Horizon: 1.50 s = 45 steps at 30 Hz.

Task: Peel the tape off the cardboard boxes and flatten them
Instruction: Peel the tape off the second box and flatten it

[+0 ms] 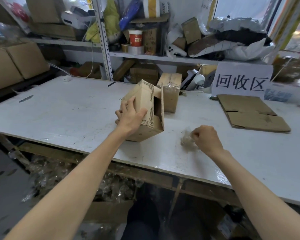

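Gripping the box (145,108) from its nine o'clock side, the left hand (131,115) has its fingers curled round the far left wall and its thumb laid across the upper face. The box sits near the middle of the table (68,115), tilted up on a lower edge. Its open end faces three o'clock, where one flap stands out and a dark hollow shows behind it. Torn strips mark the upper face along that open end.

At four o'clock from the box, well apart from it, the right hand (207,137) is closed into a loose fist. Its fingertips pinch a tape wad (186,141), clear and crumpled, which bulges out at the hand's nine o'clock. Whether the wad touches the table cannot be told.

A second box (171,94) stands upright just behind the first, at its one o'clock, with clear tape across the top. Flat cardboard (253,113) lies on the table at three o'clock from the boxes, near the right edge. A white sign (241,82) with three large characters stands behind it at twelve o'clock.

Along the view's twelve o'clock runs a cluttered shelf (145,57), which carries a red and white cup (135,38) and a tape roll (136,50) just under it.
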Each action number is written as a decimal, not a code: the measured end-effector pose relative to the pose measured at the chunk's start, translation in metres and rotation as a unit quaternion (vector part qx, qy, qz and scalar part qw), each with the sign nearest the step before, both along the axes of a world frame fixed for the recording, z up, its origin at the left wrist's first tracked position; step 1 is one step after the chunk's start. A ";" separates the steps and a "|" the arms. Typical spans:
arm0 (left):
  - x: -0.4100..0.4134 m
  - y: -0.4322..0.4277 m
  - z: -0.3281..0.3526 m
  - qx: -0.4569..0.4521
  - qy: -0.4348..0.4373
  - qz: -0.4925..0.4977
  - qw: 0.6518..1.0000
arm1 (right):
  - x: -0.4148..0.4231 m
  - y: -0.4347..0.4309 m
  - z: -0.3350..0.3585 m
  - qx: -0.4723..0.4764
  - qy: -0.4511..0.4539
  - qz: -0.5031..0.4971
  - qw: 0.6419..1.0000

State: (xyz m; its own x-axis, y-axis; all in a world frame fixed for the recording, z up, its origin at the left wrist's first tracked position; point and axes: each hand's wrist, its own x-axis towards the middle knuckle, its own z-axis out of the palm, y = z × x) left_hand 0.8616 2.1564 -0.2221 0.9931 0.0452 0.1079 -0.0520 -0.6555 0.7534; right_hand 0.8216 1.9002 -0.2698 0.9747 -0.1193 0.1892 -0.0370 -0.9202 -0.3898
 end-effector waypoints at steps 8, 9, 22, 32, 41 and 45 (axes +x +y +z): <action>-0.004 0.007 -0.001 0.011 -0.021 -0.015 1.000 | 0.006 0.029 0.049 0.077 -0.110 -0.027 0.991; -0.005 0.009 0.000 0.007 -0.023 -0.022 0.999 | 0.007 0.043 0.058 0.130 -0.130 -0.001 0.983; -0.023 0.034 0.033 0.075 -0.032 -0.057 0.995 | 0.009 0.111 0.100 0.465 -0.029 0.067 0.882; -0.039 0.036 0.077 -0.027 -0.070 -0.009 0.997 | 0.000 0.099 0.102 0.465 -0.054 0.067 0.881; -0.038 0.042 0.070 -0.040 -0.259 0.023 0.965 | 0.013 0.083 0.125 0.271 -0.072 0.019 0.960; -0.036 0.035 0.068 -0.163 -0.149 0.052 0.974 | 0.011 0.085 0.113 0.328 -0.139 0.010 0.934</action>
State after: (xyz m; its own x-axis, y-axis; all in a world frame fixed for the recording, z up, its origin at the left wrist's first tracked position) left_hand 0.8255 2.1911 -0.1543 0.9078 0.2244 0.3544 -0.2471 -0.3966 0.8841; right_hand 0.8328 1.9850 -0.1573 0.9022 -0.2801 0.3280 0.1644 -0.4798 -0.8619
